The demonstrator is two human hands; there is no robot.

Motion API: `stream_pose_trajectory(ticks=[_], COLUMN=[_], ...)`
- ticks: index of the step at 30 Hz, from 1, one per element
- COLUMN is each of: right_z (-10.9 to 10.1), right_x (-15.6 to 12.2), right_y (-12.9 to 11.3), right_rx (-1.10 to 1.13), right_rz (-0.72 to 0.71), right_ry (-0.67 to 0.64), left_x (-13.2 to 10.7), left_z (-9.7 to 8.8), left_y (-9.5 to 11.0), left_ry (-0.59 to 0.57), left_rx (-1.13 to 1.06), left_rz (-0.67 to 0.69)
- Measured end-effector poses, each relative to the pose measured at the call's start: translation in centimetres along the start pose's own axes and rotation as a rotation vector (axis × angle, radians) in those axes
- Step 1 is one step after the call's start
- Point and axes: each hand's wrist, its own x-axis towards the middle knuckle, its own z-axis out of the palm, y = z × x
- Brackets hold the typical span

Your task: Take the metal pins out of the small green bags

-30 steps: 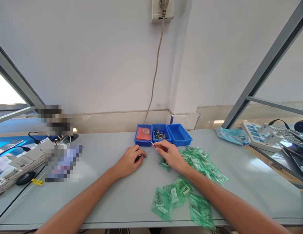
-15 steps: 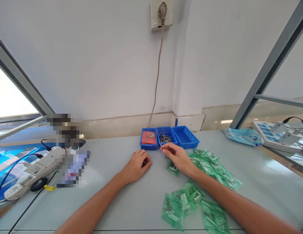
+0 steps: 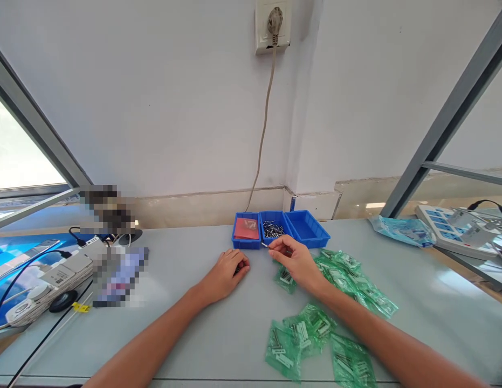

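My left hand rests on the grey table with its fingers curled over small dark metal parts. My right hand pinches a thin metal pin just in front of the middle blue bin, which holds several such pins. The left blue bin holds a red packet. The right blue bin shows nothing inside. Green plastic bags of parts lie by my right wrist, with more green bags nearer the front edge.
A power strip with cables and a blurred object lie at the left. A cord runs from the wall socket down behind the bins. A blue packet and another power strip sit at the right under a slanted metal frame.
The view shifted slightly. My right hand stays near the middle bin, pinching the pin. My left hand's fingers have closed more over the small parts.
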Motion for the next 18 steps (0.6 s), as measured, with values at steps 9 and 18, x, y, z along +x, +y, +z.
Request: stream_pose_trajectory(ticks=[9, 18], right_z=[0.1, 0.0], right_x=[-0.7, -0.2], right_y=[-1.9, -0.5], right_rx=[0.334, 0.183], right_rz=[0.257, 0.142], right_ry=[-0.172, -0.02], left_x=[0.1, -0.1], left_z=[0.0, -0.1], left_y=[0.2, 0.2], left_ry=[-0.012, -0.023], left_rx=[-0.034, -0.049], left_rz=[-0.012, 0.021])
